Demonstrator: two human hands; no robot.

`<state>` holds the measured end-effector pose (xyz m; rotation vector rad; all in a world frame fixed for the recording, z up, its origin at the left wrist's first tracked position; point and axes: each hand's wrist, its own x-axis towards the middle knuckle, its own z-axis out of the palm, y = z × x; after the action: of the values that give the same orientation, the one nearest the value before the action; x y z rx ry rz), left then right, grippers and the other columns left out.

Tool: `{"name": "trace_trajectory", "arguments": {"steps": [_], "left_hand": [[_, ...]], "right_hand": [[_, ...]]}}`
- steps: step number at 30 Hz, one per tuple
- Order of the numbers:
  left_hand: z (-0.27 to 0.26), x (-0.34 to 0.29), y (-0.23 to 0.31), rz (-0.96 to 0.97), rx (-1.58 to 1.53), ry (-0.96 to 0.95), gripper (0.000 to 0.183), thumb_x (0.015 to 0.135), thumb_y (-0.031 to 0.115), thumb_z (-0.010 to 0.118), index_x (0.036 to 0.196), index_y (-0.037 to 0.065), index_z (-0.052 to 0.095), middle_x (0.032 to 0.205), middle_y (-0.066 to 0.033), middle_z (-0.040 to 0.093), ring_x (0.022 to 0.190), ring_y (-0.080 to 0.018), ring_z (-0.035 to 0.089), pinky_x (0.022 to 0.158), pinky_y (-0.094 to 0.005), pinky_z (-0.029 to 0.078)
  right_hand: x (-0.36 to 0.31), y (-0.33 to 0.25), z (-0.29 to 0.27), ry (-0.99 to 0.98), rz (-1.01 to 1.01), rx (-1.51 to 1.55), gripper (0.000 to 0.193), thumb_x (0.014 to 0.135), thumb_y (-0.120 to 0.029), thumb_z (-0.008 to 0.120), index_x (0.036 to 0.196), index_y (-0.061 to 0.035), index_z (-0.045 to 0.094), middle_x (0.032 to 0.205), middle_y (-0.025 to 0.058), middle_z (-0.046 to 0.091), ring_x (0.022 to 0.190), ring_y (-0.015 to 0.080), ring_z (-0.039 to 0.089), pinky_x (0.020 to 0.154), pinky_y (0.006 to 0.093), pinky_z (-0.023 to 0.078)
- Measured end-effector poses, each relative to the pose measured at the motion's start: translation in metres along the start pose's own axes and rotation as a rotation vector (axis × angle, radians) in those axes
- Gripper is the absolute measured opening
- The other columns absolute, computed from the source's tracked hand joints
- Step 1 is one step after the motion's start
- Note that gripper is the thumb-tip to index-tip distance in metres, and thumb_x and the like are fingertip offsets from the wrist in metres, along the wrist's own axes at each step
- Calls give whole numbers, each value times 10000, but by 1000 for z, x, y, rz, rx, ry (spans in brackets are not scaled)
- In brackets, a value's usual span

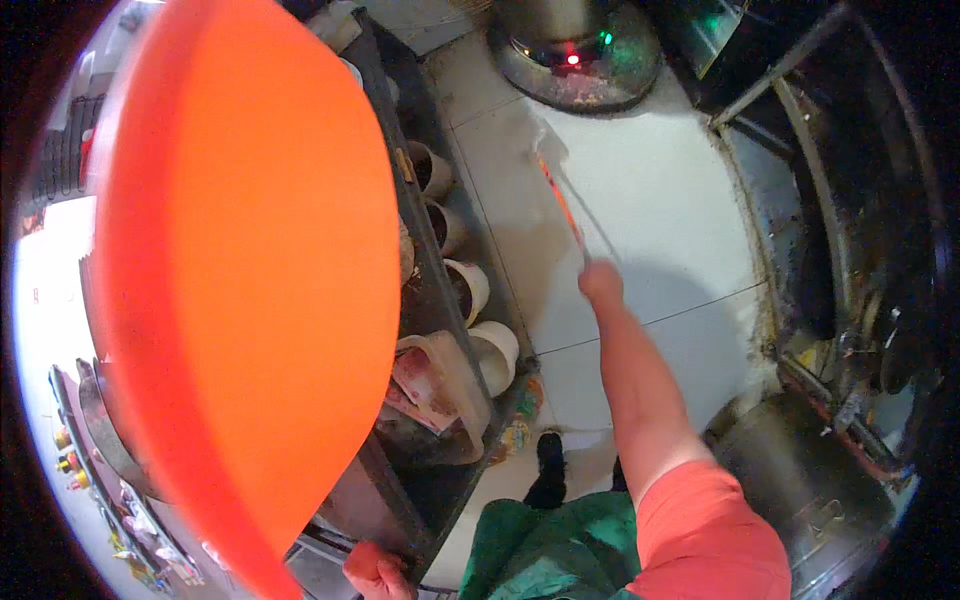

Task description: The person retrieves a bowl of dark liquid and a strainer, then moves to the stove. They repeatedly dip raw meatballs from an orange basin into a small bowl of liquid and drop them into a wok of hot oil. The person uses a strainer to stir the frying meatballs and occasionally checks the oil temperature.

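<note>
My right arm reaches ahead over the pale tiled floor (660, 200). My right hand (602, 282) is closed round the near end of a thin stick with an orange-red stretch (558, 195). The stick's far end is whitish and blurred near the floor; I cannot make out what kind of tool it is. At the lower edge, my left hand (376, 572) is curled beside the dark shelf unit (430, 375). Its fingers are bent in, and what they hold, if anything, does not show.
A large, smooth orange shape (260, 280) hides much of the left side. White tubs (492, 355) and a clear plastic bin (470, 400) stand on the shelf. Ahead is a round metal appliance (575, 75) with lit lamps. A metal frame (815, 190) stands at the right.
</note>
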<state>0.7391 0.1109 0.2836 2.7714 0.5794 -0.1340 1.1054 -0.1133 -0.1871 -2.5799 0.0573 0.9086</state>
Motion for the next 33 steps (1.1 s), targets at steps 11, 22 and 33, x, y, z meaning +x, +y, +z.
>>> {"name": "trace_trajectory", "arguments": {"steps": [11,22,33], "left_hand": [[-9,30,33,76,-31,-42,282,817,168,521,552,74,510,576,-128,542,545,-364,536,501,-436,411],[-1,23,22,-9,29,-66,348,915,283,468,734,32,628,714,-218,624,684,-432,614,625,-509,473],[-12,28,47,-107,129,-64,456,916,413,435,887,66,729,923,-228,694,898,-446,654,805,-525,510]], "right_hand": [[-549,239,63,-194,410,156,417,925,-457,525,853,-87,704,746,216,655,702,462,620,610,540,485],[-760,201,116,-95,558,382,391,987,-403,496,935,-38,627,793,233,618,692,417,597,638,503,457],[-789,140,93,69,507,523,288,952,-346,556,1008,-94,684,905,182,677,798,379,645,704,434,505]]}}
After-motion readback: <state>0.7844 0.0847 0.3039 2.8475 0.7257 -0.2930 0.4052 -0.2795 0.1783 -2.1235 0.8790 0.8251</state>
